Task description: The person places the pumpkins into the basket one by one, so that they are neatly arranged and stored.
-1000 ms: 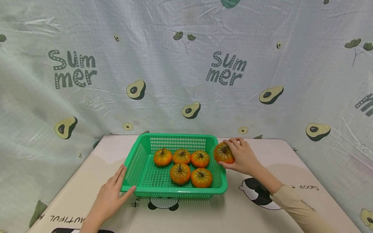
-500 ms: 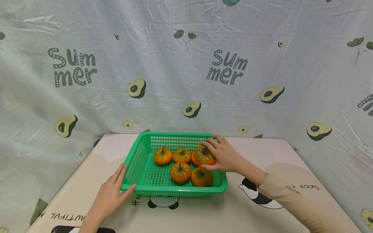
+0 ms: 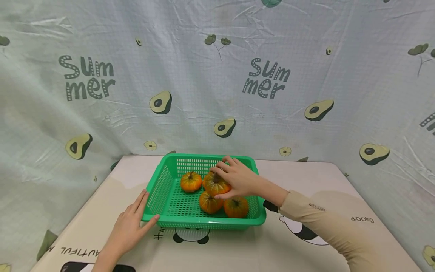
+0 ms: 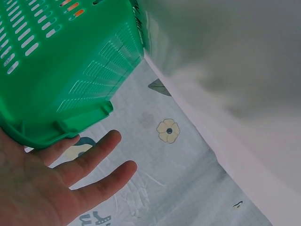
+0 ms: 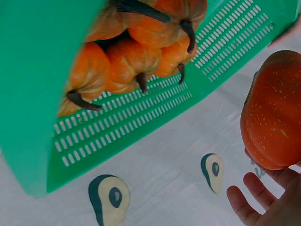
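A green plastic basket with slotted walls stands on the table, holding several small orange pumpkins. My right hand grips a pumpkin from above, fingers on its far side and thumb on its near side, over the basket's middle. Around it show a pumpkin at the back left and two nearer the front, one in the middle and one on the right. In the right wrist view the held pumpkin hides part of the hand. My left hand rests at the basket's front left corner, its fingers extended in the left wrist view.
A pale printed cloth covers the table. Behind it and along the sides hangs a light curtain with avocado and lettering prints. The basket's raised rim runs around the pumpkins.
My right hand has carried its pumpkin leftward, from outside the basket's right rim to over the middle. The left hand has stayed at the corner.
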The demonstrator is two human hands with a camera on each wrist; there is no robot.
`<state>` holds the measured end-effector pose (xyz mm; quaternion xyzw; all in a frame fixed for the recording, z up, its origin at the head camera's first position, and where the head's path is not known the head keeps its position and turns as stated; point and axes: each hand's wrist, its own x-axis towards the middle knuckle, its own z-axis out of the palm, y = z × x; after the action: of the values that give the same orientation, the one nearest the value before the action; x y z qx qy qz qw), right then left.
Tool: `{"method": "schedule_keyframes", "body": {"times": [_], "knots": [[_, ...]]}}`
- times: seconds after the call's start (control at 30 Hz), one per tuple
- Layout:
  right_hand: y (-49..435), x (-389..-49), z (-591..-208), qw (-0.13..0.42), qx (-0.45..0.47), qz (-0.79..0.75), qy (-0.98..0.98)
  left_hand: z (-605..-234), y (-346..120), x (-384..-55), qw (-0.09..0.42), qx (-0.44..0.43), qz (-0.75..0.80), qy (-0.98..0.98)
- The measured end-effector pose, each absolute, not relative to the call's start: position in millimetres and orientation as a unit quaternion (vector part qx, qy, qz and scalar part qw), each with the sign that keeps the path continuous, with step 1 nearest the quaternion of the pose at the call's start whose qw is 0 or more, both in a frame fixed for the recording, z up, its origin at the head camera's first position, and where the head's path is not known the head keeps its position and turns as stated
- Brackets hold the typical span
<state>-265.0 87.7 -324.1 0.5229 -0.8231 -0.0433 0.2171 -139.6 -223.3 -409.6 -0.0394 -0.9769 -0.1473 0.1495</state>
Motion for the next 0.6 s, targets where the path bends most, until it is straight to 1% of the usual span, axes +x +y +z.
{"method": "schedule_keyframes", "body": {"times": [0.3, 0.6], "knots": [[55.7, -272.1, -325.4, 0.203, 0.532, -0.051, -0.821, -408.6, -222.8, -139.6, 0.149, -0.039, -0.146, -0.977], [25.1, -278.8, -337.4, 0.202, 0.536, -0.070, -0.817, -408.1, -222.2, -139.6, 0.152, -0.039, -0.143, -0.977]]}}
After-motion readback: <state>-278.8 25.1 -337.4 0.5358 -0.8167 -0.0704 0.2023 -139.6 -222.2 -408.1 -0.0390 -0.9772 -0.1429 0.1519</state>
